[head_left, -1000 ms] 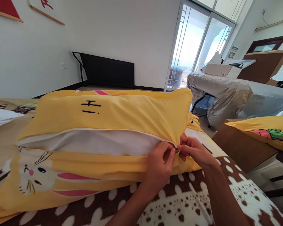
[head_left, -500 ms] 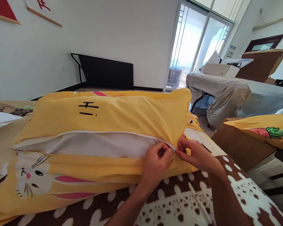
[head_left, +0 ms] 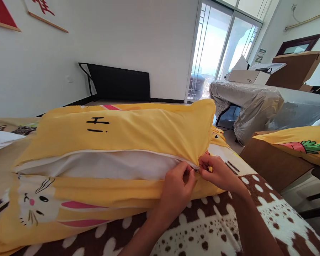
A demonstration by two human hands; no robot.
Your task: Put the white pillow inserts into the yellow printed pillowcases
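A long yellow pillow cover (head_left: 149, 128) with a printed rabbit face lies across the bed in front of me. Its zipper gapes along most of the length, and a white inner pillow (head_left: 109, 164) shows through. At the right end of the opening, my left hand (head_left: 178, 185) pinches the zipper (head_left: 196, 168). Just to its right, my right hand (head_left: 216, 172) has its fingertips closed on the yellow fabric at the zipper's end. The fingers partly hide the slider.
Beneath lies a brown and white spotted blanket (head_left: 208, 227). Another yellow piece with a carrot print (head_left: 301, 145) rests on a brown box (head_left: 274, 163) at right. Farther back stand a plastic-covered table (head_left: 248, 99) with boxes and a black folded panel (head_left: 120, 83).
The view has shifted slightly. Both hands stay at the zipper's right end, with only small finger movement.
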